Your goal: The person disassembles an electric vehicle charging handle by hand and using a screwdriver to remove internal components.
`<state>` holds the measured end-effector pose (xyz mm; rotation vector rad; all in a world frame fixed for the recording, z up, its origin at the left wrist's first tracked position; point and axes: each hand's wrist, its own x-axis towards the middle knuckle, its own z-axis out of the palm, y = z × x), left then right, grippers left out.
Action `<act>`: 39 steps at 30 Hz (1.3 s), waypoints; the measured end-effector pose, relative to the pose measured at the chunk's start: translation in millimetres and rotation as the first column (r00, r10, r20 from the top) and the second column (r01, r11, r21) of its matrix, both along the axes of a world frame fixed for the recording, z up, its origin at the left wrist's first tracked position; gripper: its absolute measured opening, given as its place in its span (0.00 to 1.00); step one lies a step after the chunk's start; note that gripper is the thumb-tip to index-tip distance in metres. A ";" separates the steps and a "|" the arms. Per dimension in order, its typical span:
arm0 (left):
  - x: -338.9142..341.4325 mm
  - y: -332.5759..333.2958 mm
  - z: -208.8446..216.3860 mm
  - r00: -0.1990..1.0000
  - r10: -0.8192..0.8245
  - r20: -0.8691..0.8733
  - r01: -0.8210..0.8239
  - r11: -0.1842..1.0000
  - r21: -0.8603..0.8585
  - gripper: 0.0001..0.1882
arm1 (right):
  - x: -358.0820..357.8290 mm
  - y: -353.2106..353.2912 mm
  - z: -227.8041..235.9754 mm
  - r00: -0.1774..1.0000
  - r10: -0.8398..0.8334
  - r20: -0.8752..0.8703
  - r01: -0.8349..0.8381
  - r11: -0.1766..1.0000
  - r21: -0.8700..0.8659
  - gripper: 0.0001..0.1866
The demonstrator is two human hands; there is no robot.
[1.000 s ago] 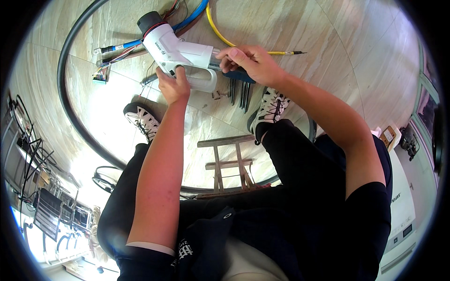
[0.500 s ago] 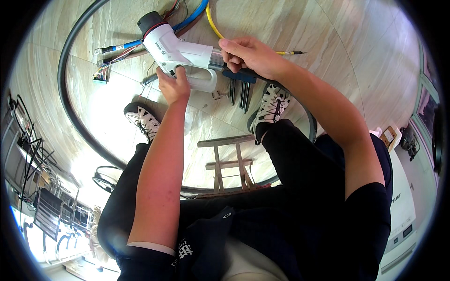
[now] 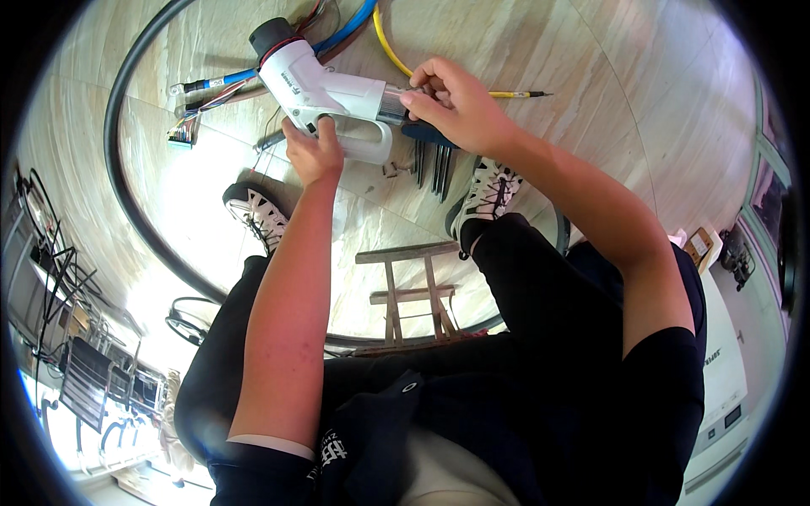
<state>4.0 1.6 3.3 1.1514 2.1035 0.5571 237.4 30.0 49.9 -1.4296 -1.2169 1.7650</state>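
A white EV charging gun (image 3: 297,82) with a black round head (image 3: 272,35) hangs over the floor, its head pointing to the upper left. My left hand (image 3: 315,152) is closed round its loop handle. At the gun's rear end sits a grey ribbed cable collar (image 3: 394,104). My right hand (image 3: 451,103) is at this collar, fingers curled and thumb against it. Its fingertips partly hide the collar's end, where the black cable meets it.
The thick black cable (image 3: 112,139) loops round on the floor. Near the gun lie a blue cable (image 3: 346,35), a yellow cable (image 3: 390,46) and a wired connector (image 3: 180,137). Several dark rod-like tools (image 3: 440,171) lie by my right shoe (image 3: 489,190). A wooden stool (image 3: 409,295) stands between my legs.
My right hand has turned about the collar, its thumb moving from above down onto the collar's side. My left hand and the gun have hardly moved.
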 end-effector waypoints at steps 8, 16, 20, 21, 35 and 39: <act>1.6 2.0 5.0 0.998 0.034 0.056 -0.030 0.997 -0.075 0.30 | 20.7 7.4 -8.9 0.950 0.128 -0.284 -0.160 0.983 -0.093 0.15; -1.3 -0.3 0.4 1.000 0.010 0.022 -0.009 0.999 -0.038 0.29 | 20.8 27.7 -15.5 0.895 0.121 -0.430 -0.266 0.918 -0.296 0.21; -1.0 -0.2 0.4 0.998 0.035 0.051 -0.033 0.999 -0.036 0.29 | 20.6 28.2 -14.4 0.904 0.187 -0.386 -0.303 0.914 -0.268 0.23; -0.6 0.0 1.0 0.998 0.029 0.049 -0.027 0.999 -0.039 0.29 | 20.7 26.2 -15.7 0.896 0.161 -0.413 -0.292 0.915 -0.278 0.23; 0.0 1.3 0.7 1.000 0.009 -0.009 -0.010 0.998 -0.064 0.32 | -2.3 17.1 13.1 0.957 0.191 0.218 -0.212 0.974 0.076 0.16; -0.5 1.1 1.3 1.000 0.016 -0.007 -0.016 0.997 -0.070 0.32 | 2.4 13.9 13.7 0.971 0.210 0.118 -0.217 0.975 0.050 0.16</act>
